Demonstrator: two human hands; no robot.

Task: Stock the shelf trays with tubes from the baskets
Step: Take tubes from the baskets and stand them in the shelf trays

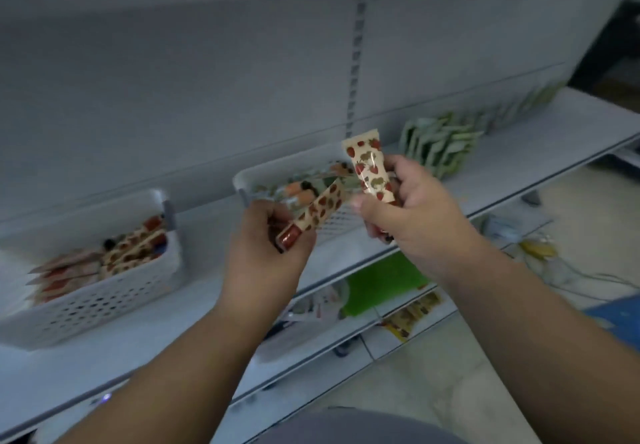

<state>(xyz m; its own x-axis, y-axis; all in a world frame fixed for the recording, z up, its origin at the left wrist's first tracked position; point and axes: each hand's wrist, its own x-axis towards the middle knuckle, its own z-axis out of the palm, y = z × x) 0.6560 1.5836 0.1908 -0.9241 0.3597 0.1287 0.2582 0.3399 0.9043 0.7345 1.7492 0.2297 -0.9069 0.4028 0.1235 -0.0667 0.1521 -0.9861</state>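
While left hand grips tube | right hand grips upright tube | above shelf edge

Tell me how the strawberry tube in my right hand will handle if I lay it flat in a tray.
The strawberry tube looks glossy, so perhaps slippery. Its flat crimped end should keep it from rolling far. The right hand holds it easily, so it is probably light.

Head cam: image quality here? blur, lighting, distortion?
Head view: dim, flat light, no glare. Motion blur smears the left basket and the green packets. The strawberry tube in the right hand is sharpest; the tube in the left hand is softer. Wide-angle bends the shelf edge.
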